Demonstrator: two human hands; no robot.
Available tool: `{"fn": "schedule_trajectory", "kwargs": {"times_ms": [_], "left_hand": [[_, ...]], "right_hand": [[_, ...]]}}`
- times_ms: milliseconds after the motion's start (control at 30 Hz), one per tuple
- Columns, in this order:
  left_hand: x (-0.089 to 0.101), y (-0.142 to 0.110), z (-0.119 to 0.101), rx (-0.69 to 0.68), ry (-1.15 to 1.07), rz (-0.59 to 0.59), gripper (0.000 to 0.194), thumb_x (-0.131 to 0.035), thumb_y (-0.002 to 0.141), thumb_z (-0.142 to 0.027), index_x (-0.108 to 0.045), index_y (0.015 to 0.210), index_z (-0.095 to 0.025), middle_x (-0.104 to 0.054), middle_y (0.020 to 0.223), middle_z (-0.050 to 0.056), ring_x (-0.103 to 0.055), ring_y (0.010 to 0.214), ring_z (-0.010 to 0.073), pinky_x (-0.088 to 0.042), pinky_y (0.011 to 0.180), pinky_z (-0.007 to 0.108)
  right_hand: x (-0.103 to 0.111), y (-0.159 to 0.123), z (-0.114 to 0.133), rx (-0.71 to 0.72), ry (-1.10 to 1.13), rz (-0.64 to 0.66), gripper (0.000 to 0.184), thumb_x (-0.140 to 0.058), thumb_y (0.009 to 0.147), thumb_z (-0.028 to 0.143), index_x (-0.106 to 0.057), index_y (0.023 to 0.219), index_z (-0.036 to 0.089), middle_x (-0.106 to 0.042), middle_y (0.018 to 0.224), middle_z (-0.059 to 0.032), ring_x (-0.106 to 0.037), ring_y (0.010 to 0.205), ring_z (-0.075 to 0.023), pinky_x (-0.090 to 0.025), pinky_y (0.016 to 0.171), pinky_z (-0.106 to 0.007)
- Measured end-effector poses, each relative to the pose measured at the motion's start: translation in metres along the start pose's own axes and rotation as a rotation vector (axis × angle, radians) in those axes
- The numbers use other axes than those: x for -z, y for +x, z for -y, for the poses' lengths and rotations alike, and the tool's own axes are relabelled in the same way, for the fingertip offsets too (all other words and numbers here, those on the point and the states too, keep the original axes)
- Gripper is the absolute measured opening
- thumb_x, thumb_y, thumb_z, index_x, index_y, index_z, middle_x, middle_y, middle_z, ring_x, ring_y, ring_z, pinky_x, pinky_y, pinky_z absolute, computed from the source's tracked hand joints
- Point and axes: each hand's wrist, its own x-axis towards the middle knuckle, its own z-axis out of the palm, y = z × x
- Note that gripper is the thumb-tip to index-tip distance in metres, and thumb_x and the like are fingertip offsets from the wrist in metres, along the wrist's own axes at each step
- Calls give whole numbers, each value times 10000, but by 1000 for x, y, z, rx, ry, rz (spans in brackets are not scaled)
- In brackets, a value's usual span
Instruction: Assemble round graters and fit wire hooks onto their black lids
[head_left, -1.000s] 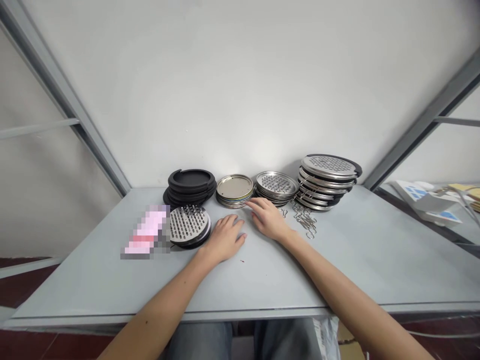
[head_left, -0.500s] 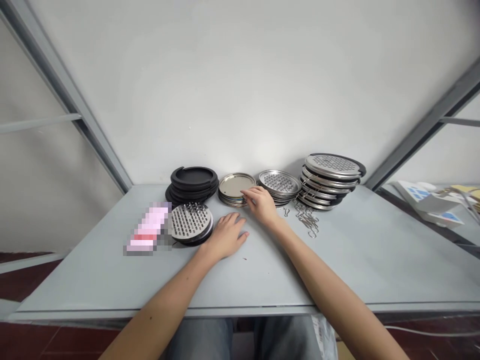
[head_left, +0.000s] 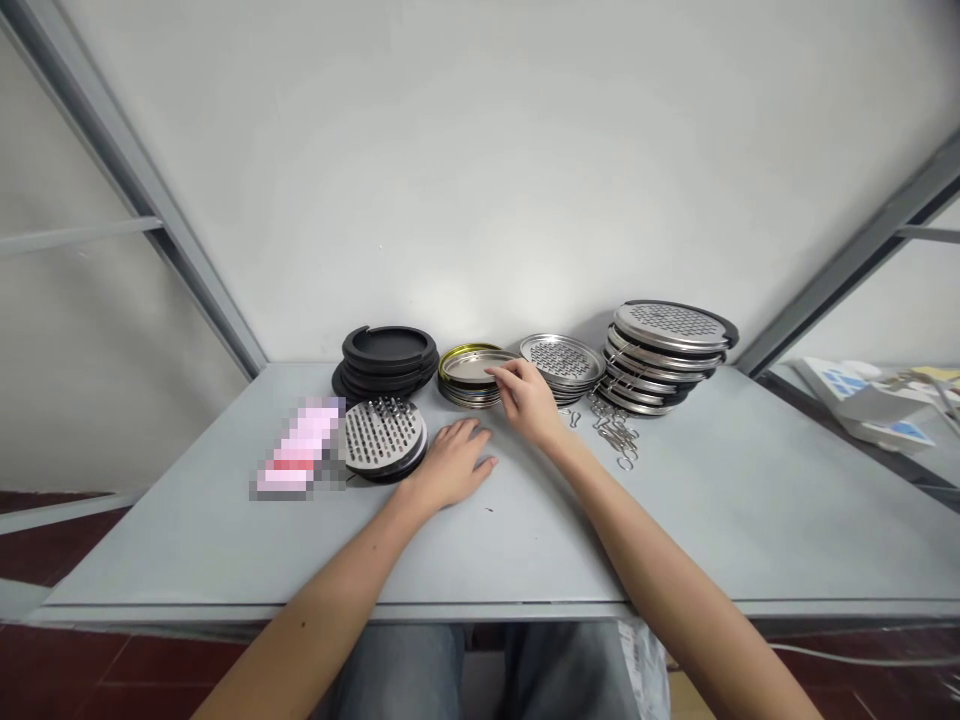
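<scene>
My right hand (head_left: 527,400) pinches the near right edge of a round, shallow metal lid (head_left: 471,368), the top one of a low stack. Under the lifted lid the yellow rim of another one (head_left: 450,357) shows. With its fingers stretched out, my left hand (head_left: 455,462) lies flat on the table and holds nothing. Just left of it is a small pile topped by a round metal grater plate (head_left: 381,440) with raised teeth, black underneath. Behind that pile stand stacked black rings or bases (head_left: 386,350).
Right of the lids is a stack of perforated metal discs (head_left: 561,362). A taller stack of black-edged grater discs (head_left: 667,335) stands farther right. Loose metal clips (head_left: 619,435) lie before it. A blurred pink item (head_left: 300,445) is at left, white boxes (head_left: 862,400) at far right.
The top lid has shifted and tilted slightly under my right hand's fingers, baring a yellow rim behind it. My left hand stays in place. The camera view has moved a little.
</scene>
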Motion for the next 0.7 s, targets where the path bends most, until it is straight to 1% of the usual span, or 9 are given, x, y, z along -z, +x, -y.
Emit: {"fn": "schedule_trajectory", "kwargs": {"times_ms": [67,133,300,400,467,533,600,700], "left_hand": [[1,0,0,-4,-2,-3,394,-476,918,-337,-517,1264,-151,-491,1328,154,-436,1262,297,-366,1042,445],[1,-1,1,-12,-3,-12,382,-478,917,-336,-526,1252,-160,-510,1300,147,-459,1234,294,-378,1031,446],[-1,0,3,-30,-18,-41,361,-501,903,-331,-547,1222,-168,-535,1271,136,-475,1212,286,-389,1028,436],[-2,2,4,-44,-42,-54,360,-527,885,-310,-551,1207,-151,-546,1259,140,-485,1205,285,-398,1024,424],[-2,3,5,-54,-58,-69,333,-512,889,-279,-552,1198,-161,-559,1247,129,-498,1194,276,-408,1017,415],[-3,3,7,-49,-68,-93,304,-460,910,-240,-556,1189,-166,-576,1231,121,-511,1184,266,-410,1016,412],[-4,4,9,-42,-92,-127,307,-402,932,-214,-559,1190,-160,-594,1209,121,-530,1167,255,-416,1012,405],[-6,5,10,-31,-184,-187,312,-369,950,-230,-570,1180,-163,-613,1180,112,-569,1116,234,-435,992,382]], "right_hand": [[9,-3,0,14,25,26,307,-437,888,147,-642,1110,200,-582,979,-97,-532,929,-228,-457,839,-393],[21,-8,1,8,68,2,263,-467,868,161,-654,1049,201,-565,954,-89,-531,923,-227,-452,843,-396],[53,-29,1,-48,246,-148,139,-518,833,215,-653,862,207,-558,890,-62,-554,856,-214,-456,785,-380],[69,-44,-3,-121,359,-249,143,-516,830,257,-640,781,207,-569,868,-55,-573,860,-222,-449,792,-385],[76,-53,-8,-172,438,-298,154,-513,823,269,-631,746,207,-576,856,-53,-580,854,-225,-446,793,-386],[80,-61,-12,-230,498,-306,165,-498,815,264,-617,717,205,-588,835,-53,-581,850,-229,-445,793,-387],[81,-67,-15,-267,532,-283,170,-487,809,257,-604,697,205,-598,825,-55,-579,847,-230,-444,793,-384],[81,-76,-16,-267,533,-189,147,-510,801,246,-614,706,202,-598,838,-52,-575,843,-218,-438,793,-368]]}}
